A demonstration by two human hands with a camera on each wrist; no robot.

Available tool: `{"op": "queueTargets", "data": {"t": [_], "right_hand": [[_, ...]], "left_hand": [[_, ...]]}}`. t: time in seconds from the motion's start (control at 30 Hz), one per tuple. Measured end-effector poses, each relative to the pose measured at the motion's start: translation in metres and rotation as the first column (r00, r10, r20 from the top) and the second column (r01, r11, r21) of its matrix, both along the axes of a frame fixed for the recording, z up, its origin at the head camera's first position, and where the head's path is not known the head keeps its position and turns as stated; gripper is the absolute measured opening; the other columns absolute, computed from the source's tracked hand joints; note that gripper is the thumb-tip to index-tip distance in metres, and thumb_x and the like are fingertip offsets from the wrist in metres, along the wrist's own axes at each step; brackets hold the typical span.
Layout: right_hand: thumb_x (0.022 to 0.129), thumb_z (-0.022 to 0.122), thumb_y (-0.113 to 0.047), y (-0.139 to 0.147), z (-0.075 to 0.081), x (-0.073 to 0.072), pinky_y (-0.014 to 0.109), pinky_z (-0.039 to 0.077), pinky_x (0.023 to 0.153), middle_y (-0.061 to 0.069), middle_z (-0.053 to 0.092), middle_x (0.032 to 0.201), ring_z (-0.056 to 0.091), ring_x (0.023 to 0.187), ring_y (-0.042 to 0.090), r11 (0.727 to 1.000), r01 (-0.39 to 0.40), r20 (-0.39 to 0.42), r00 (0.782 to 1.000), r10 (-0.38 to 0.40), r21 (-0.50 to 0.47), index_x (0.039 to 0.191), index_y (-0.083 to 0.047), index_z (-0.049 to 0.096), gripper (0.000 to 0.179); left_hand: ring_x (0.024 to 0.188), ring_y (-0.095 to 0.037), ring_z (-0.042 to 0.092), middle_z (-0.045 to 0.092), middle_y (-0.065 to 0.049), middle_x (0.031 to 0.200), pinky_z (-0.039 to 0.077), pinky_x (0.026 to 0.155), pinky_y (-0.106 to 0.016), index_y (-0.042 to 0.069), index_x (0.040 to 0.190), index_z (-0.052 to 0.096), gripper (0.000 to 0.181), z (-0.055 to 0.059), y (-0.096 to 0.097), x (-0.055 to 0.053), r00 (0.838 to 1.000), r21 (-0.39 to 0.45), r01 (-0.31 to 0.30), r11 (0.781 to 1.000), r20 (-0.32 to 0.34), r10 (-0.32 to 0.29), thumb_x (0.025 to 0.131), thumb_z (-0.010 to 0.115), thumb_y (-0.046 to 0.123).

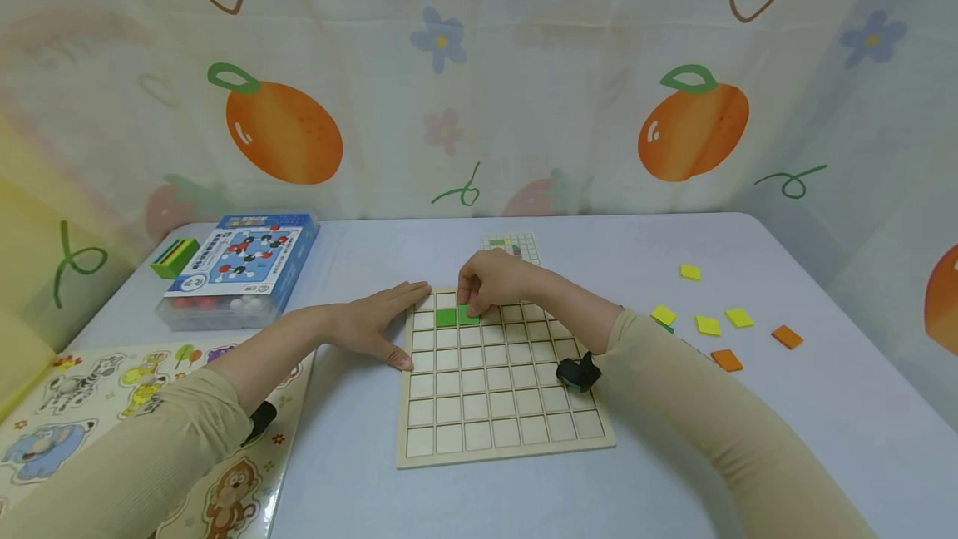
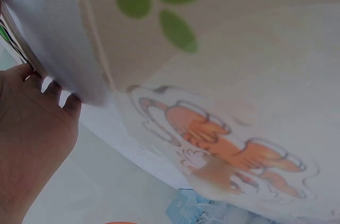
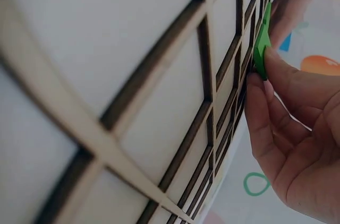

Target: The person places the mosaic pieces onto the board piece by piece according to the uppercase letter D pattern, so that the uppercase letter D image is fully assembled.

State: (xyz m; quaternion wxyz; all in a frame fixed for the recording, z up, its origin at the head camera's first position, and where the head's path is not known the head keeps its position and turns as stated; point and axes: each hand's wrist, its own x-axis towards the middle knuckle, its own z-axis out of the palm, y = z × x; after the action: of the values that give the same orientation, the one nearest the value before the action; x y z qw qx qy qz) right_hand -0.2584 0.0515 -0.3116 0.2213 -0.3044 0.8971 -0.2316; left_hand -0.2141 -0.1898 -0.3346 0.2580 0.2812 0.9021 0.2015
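Note:
A wooden grid board (image 1: 506, 454) lies on the table in front of me. My right hand (image 1: 496, 277) is at its far left part and pinches a green square tile (image 1: 469, 316) between thumb and fingertips. In the right wrist view that tile (image 3: 260, 54) is tilted against the grid. Another green tile (image 1: 445, 318) lies in the cell just to its left. My left hand (image 1: 374, 324) rests along the board's left edge with fingers extended and thumb spread; in the left wrist view its fingertips reach the board's side.
Behind the board lies a small card with a coloured grid (image 1: 530, 244). Yellow tiles (image 1: 707, 325) and orange tiles (image 1: 787, 337) are scattered at right. At left are a boxed molecule set (image 1: 247, 260), a green block stack (image 1: 175, 258) and an animal puzzle board (image 1: 247, 439).

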Motion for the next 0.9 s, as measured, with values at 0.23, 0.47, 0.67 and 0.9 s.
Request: {"op": "queueTargets", "data": {"t": [0.23,0.47,0.67,0.9], "right_hand": [[0.084,0.077,-0.009,0.0006,0.0002,0.0008,0.018,0.048,0.068,-0.001,0.07,0.08,0.059,0.071,0.008,1.0,-0.017,-0.015,1.0,0.017,-0.011,0.092,-0.009,0.072,0.009],[0.085,0.076,-0.009,0.0014,-0.0006,0.0008,0.018,0.048,0.068,-0.001,0.069,0.079,0.06,0.071,0.008,0.999,-0.051,-0.032,0.998,0.051,-0.009,0.092,-0.009,0.072,0.008],[0.085,0.077,-0.01,0.0014,-0.0018,0.0,0.02,0.047,0.066,-0.001,0.068,0.081,0.059,0.071,0.01,0.998,-0.062,-0.055,0.997,0.062,-0.005,0.091,-0.013,0.072,0.008],[0.085,0.076,-0.01,0.002,-0.0028,0.0001,0.02,0.046,0.065,-0.001,0.068,0.077,0.06,0.067,0.011,0.997,-0.079,-0.061,0.995,0.078,-0.002,0.093,-0.015,0.073,0.009]], "left_hand": [[0.154,-0.045,-0.003,0.001,-0.02,0.168,0.007,0.124,-0.064,0.003,0.159,0.006,0.113,0.0009,0.0004,0.0,1.0,0.002,0.002,1.0,0.004,-0.002,0.081,0.078,0.046],[0.155,-0.045,-0.002,0.001,-0.02,0.168,0.007,0.124,-0.064,0.004,0.159,0.006,0.114,0.0024,0.0011,0.0008,1.0,0.001,-0.005,1.0,0.016,0.005,0.081,0.078,0.046],[0.154,-0.045,-0.002,0.003,-0.02,0.168,0.007,0.124,-0.064,0.003,0.159,0.007,0.113,0.0019,0.0009,0.0003,1.0,0.003,-0.001,1.0,0.005,0.001,0.081,0.078,0.045],[0.154,-0.045,-0.001,0.003,-0.019,0.168,0.007,0.124,-0.064,0.003,0.159,0.008,0.113,0.001,0.0012,0.0001,1.0,0.001,-0.002,1.0,0.005,0.002,0.081,0.078,0.046]]}}
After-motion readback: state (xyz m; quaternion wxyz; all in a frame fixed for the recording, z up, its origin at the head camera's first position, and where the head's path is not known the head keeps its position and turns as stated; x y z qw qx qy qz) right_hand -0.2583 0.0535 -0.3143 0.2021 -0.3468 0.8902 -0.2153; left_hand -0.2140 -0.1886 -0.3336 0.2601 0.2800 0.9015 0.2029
